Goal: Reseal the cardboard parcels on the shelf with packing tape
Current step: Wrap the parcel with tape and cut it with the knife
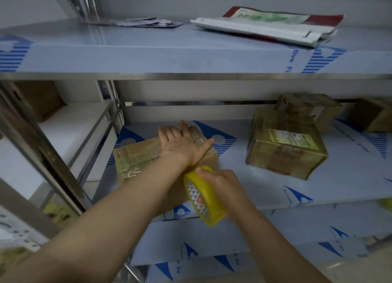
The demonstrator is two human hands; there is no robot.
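Observation:
A brown cardboard parcel (135, 155) lies on the middle shelf (244, 187), left of centre. My left hand (182, 142) presses flat on its top with the fingers straight. Just in front of the parcel's near right corner, my right hand (224, 187) grips a yellow roll of packing tape (209, 206), thumb on its outer face and fingers through the core. A second parcel (286, 149), wrapped in yellowish tape with a label on top, sits to the right on the same shelf.
More cardboard boxes stand at the back right (307, 106) and far right (371, 115), another in the neighbouring rack on the left (40, 98). The upper shelf holds a folded printed bag (269, 25) and flat wrappers (146, 22). A steel upright (114, 100) divides the racks.

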